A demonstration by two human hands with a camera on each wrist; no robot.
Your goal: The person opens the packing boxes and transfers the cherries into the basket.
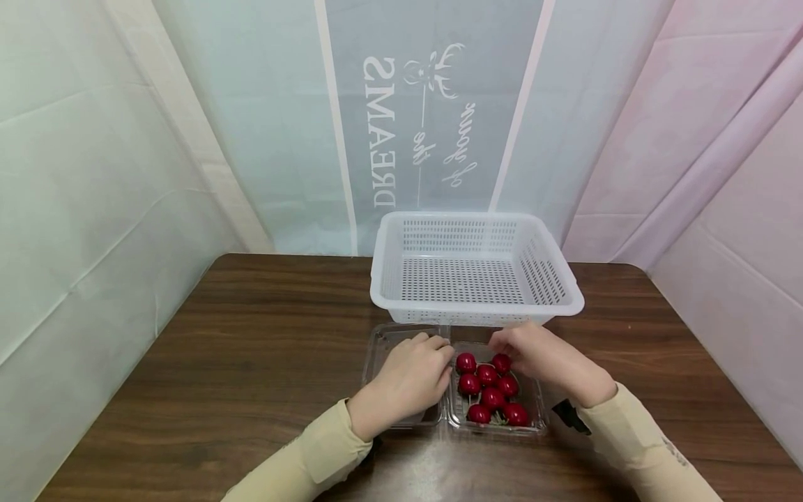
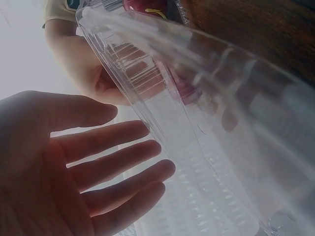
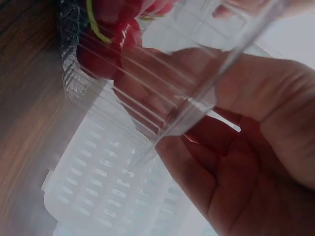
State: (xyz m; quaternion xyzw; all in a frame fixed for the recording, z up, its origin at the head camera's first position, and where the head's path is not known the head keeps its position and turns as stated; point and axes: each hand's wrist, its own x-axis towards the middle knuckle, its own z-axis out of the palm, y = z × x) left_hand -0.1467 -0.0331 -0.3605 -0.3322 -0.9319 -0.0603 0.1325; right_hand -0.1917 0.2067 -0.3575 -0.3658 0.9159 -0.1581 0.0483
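Several glossy dark red cherries [image 1: 486,375] lie in the right half of a transparent hinged plastic box [image 1: 533,422]. My right hand [image 1: 533,352] reaches over the box's back right corner. Its thumb and a finger pinch a cherry [image 1: 501,362] there; in the right wrist view they show through the ribbed box wall, against a cherry [image 3: 98,61] with a green stem. Over the box's lid half [image 1: 376,348], my left hand [image 1: 410,373] hovers by the hinge. The left wrist view shows that hand [image 2: 93,162] with fingers spread, holding nothing, beside the transparent plastic.
A white perforated plastic basket [image 1: 477,307] stands right behind the box, close to the right hand. Dark wood tabletop [image 1: 251,362] extends to the left. Pale cloth hangs at the back and both sides.
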